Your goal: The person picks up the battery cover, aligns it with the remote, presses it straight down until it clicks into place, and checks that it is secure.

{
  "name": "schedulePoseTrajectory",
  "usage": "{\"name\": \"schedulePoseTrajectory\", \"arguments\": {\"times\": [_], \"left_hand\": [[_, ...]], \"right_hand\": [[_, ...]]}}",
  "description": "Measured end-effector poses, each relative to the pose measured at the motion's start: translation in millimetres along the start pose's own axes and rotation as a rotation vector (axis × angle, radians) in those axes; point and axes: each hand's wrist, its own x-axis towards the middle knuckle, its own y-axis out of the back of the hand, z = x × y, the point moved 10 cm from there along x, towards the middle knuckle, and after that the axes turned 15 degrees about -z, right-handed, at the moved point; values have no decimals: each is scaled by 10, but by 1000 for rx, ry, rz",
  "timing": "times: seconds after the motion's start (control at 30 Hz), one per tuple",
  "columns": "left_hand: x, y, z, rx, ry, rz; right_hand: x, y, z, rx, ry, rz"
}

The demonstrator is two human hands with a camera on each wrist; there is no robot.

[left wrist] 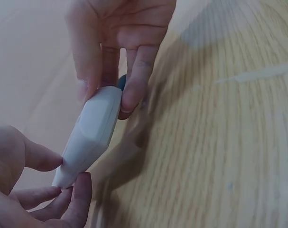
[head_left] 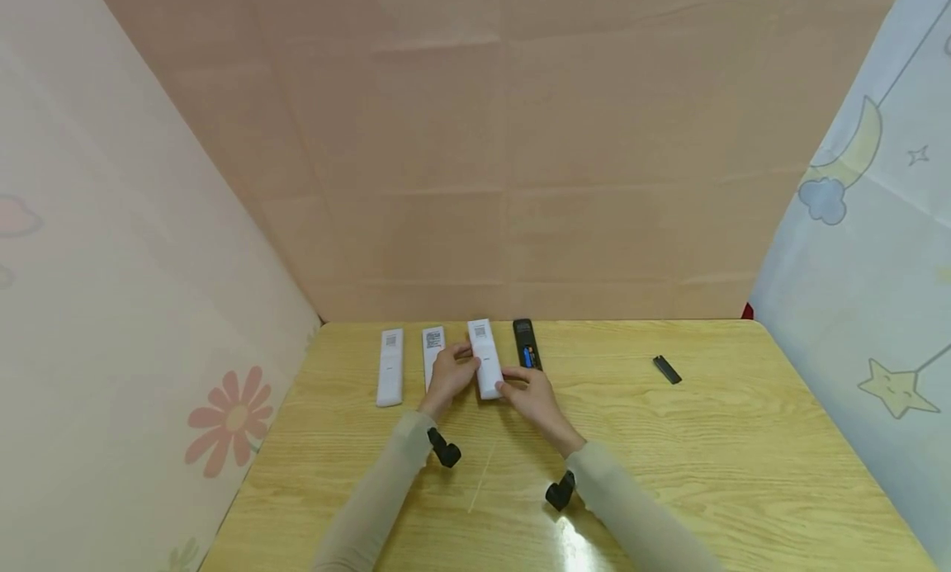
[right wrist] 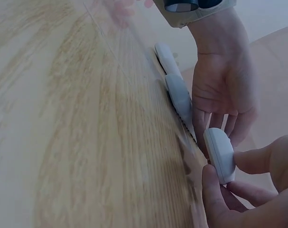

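A white remote control (head_left: 485,359), its back face with printed label upward, is held between both hands. My left hand (head_left: 451,375) pinches its left edge with thumb and fingers. At the near right corner my right hand (head_left: 533,397) pinches it; in the right wrist view, the right thumb and fingers (right wrist: 257,197) grip the remote's end. The left wrist view shows the remote (left wrist: 89,135) tilted, with a shadow on the table beneath. Partly behind my left hand lies another white remote (head_left: 433,345). A black remote (head_left: 525,341) with a blue battery showing lies just beyond my right hand.
A third white remote (head_left: 390,367) lies at the left of the wooden table (head_left: 669,473). Off to the right is a small black cover-like piece (head_left: 667,370). A brown paper-like backdrop (head_left: 505,184) rises at the table's back edge, with patterned panels on both sides.
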Motion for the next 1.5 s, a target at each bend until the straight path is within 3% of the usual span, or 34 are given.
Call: {"name": "schedulePoseTrajectory", "arguments": {"times": [0.27,0.6,0.83,1.13,1.5], "left_hand": [[54,-11,-99,80,6,0],[97,-13,-106,184,-21,-20],[38,-16,-43,306,-24,-46],[-18,-35,25,383,-1,-84],[-74,22,113,336,-23,-40]], "right_hand": [[65,-32,36,-24,-11,-2],[99,-83,17,-40,-9,-22],[126,-134,35,-94,-11,-51],[125,-122,44,-95,-23,-78],[50,-70,61,-103,-25,-81]]}}
